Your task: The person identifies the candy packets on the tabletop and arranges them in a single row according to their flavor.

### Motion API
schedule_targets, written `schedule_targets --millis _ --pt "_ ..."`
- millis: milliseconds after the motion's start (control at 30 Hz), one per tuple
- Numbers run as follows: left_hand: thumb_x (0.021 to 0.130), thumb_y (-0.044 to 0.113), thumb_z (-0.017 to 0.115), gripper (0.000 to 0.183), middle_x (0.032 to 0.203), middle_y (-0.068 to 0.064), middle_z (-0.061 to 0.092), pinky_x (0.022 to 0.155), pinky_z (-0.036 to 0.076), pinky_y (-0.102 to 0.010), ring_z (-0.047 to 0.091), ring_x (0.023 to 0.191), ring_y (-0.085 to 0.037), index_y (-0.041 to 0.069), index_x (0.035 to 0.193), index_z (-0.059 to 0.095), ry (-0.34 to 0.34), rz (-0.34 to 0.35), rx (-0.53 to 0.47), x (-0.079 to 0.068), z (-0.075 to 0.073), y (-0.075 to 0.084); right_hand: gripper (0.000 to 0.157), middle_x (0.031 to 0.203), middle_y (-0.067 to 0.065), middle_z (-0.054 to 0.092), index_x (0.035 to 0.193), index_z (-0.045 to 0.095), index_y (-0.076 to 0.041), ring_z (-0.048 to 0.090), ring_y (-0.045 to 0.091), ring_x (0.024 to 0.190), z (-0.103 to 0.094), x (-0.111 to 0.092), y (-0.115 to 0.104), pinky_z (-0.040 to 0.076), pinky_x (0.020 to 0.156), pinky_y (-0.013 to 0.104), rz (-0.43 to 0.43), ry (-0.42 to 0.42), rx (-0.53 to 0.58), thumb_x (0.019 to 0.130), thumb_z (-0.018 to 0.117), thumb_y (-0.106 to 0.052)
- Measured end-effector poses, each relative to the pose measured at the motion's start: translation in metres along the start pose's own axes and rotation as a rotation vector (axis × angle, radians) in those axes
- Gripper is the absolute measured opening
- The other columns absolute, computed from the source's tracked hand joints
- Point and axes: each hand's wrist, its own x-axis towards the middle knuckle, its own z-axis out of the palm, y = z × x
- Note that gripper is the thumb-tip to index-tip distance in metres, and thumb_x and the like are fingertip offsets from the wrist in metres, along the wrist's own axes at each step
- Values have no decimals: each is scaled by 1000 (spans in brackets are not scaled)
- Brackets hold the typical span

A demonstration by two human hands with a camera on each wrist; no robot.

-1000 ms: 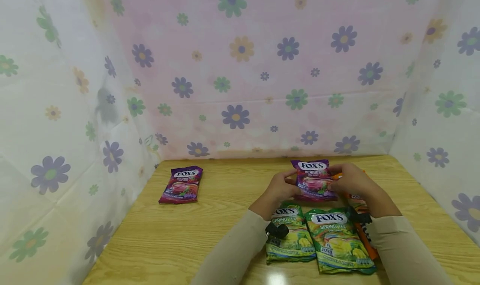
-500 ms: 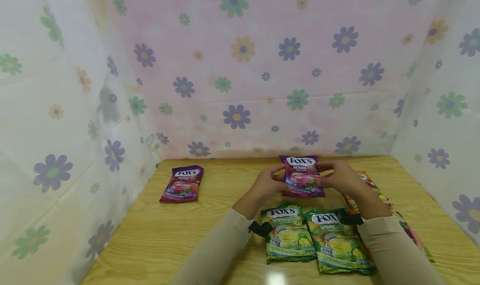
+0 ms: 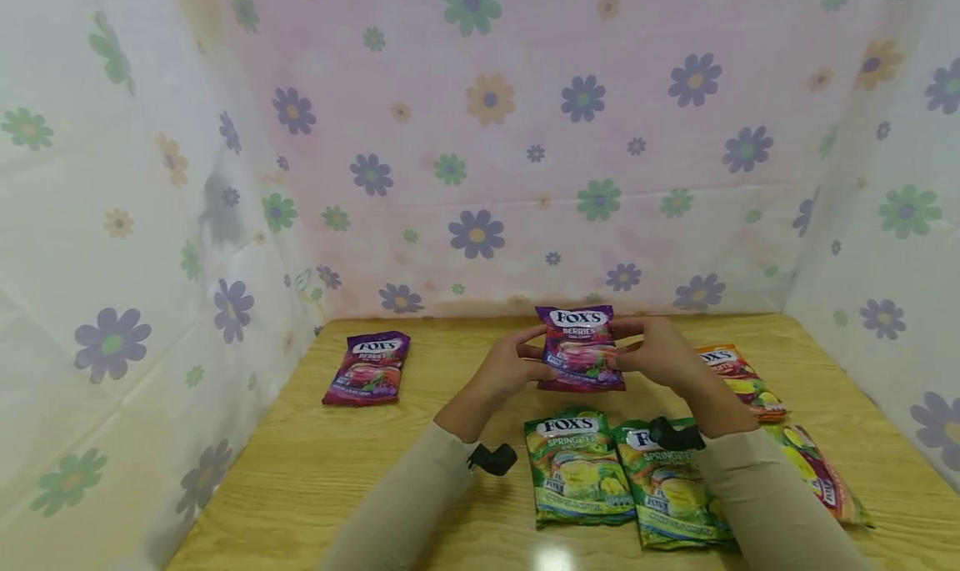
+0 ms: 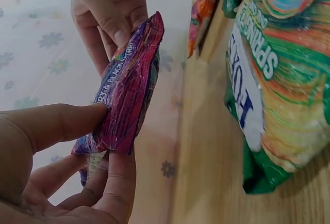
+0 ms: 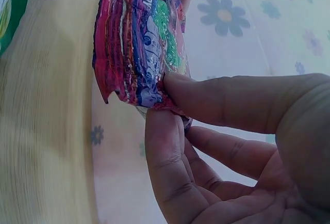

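Note:
A purple bag of berries candy (image 3: 579, 350) is held upright between both hands near the back of the table. My left hand (image 3: 501, 373) pinches its left edge, thumb in front and fingers behind. On the opposite edge my right hand (image 3: 660, 361) pinches it the same way. In the left wrist view the bag (image 4: 129, 90) is seen edge-on, its bottom seam toward the camera. The right wrist view shows the thumb (image 5: 221, 100) pressed on the front of the bag's corner.
Another purple berries bag (image 3: 367, 369) lies at the left back. Two green spring tea bags (image 3: 577, 471) lie side by side in front of the hands. An orange bag (image 3: 742, 383) and a dark red fruit bag (image 3: 813, 471) lie at the right, partly behind the right arm.
Both hands have carried the purple bag leftward and slightly up, away from the orange bag. More of the orange and dark red bags now shows at the right.

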Motion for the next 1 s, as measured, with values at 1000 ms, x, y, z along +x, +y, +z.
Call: schedule_targets --millis 1000 --pt "89 9 80 71 133 -14 67 98 59 -44 68 117 -29 28 152 54 74 -8 38 -27 -64 -13 62 142 21 58 147 54 1 69 38 113 57 28 -31 63 87 42 -30 19 75 89 77 1"
